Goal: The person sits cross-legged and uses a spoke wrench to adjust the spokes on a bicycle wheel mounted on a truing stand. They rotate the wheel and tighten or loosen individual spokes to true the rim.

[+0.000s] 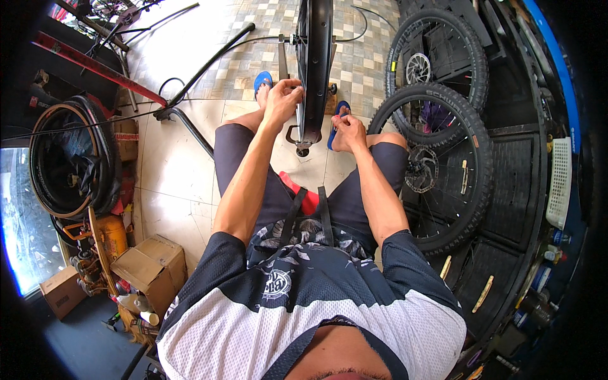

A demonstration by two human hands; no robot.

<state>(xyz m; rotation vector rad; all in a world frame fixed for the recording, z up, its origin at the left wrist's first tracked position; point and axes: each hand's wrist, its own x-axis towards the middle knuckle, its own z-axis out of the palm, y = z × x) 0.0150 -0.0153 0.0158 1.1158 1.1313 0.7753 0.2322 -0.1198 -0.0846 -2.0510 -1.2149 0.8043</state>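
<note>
A black bicycle wheel rim (316,69) stands upright and edge-on between my knees, in what looks like a truing stand (283,57). My left hand (283,102) is at the rim's left side, its fingertips pinched together close to the spokes. Whatever lies between those fingers is too small to make out. To the right of the rim, and apart from it, my right hand (349,133) hovers above my foot. Its fingers are curled together, and I cannot see what they hold, if anything. Below the rim, a small knob (303,151) sits at the stand's near end.
Two wheels with knobbly tyres (465,183) lean at the right against dark panels. A white plastic basket (558,183) is at the far right. Several tyres (104,152) hang at the left, above an orange tank (113,234) and a cardboard box (149,269). A black tubular stand (212,60) reaches across the tiled floor.
</note>
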